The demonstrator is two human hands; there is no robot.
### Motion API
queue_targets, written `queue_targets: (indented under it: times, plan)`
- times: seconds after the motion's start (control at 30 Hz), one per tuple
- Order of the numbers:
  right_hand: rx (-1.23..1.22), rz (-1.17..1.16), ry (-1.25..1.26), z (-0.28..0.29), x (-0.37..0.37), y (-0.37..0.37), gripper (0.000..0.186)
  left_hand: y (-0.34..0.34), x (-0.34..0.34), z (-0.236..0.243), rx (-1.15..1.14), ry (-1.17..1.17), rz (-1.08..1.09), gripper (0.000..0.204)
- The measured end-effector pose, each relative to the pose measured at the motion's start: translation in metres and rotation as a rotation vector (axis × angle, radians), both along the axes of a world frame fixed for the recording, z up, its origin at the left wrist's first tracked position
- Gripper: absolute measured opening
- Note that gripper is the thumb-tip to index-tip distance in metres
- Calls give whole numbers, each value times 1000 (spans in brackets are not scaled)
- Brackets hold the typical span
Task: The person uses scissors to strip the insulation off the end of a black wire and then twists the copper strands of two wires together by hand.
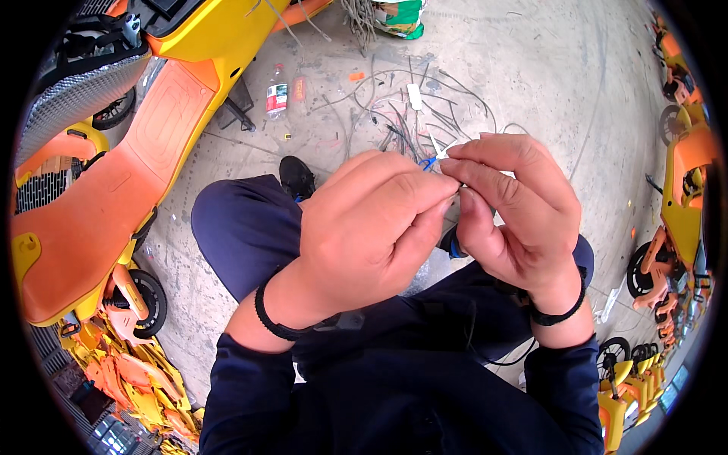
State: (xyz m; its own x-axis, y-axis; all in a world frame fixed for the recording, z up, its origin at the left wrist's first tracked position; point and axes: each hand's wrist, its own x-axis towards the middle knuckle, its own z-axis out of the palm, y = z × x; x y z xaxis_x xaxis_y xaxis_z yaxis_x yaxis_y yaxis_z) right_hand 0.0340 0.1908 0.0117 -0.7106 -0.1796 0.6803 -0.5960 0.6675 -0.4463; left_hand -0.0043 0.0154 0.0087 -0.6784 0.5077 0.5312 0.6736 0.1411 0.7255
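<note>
My left hand (371, 231) is closed in a pinch, its back toward me. Its fingertips meet those of my right hand (523, 205), whose thumb and fingers are also pinched together. Only a tiny dark bit shows where the fingertips meet, too small to name. Just beyond the hands, a small blue and white piece (430, 161) shows partly behind my fingers. Farther off on the floor lies a tangle of grey and dark cables (402, 125), with a white rectangular piece (415, 96) among them.
A yellow and orange scooter body (114, 197) stands close on my left. A clear plastic bottle (277, 95) is on the concrete floor (546, 68) ahead. Cable bundles (360, 23) and a green and white sack (402, 19) lie farther off. More yellow scooters (686, 189) line the right.
</note>
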Motion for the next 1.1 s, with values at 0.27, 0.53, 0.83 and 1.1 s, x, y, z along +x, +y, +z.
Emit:
queue_targets:
  times: [0.27, 0.53, 0.83, 1.1]
  plan:
    - [0, -46, 33, -7, 1, -3, 17, 0, 2, 1, 48, 33, -18, 18]
    - [-113, 59, -183, -2, 6, 1, 12, -3, 4, 10, 79, -177, -30, 13]
    - [-150, 25, -111, 8, 10, -7, 33, -5, 4, 8, 86, -245, -31, 9]
    - [-61, -34, -95, 6, 9, -3, 27, -1, 1, 2, 85, -158, -38, 8]
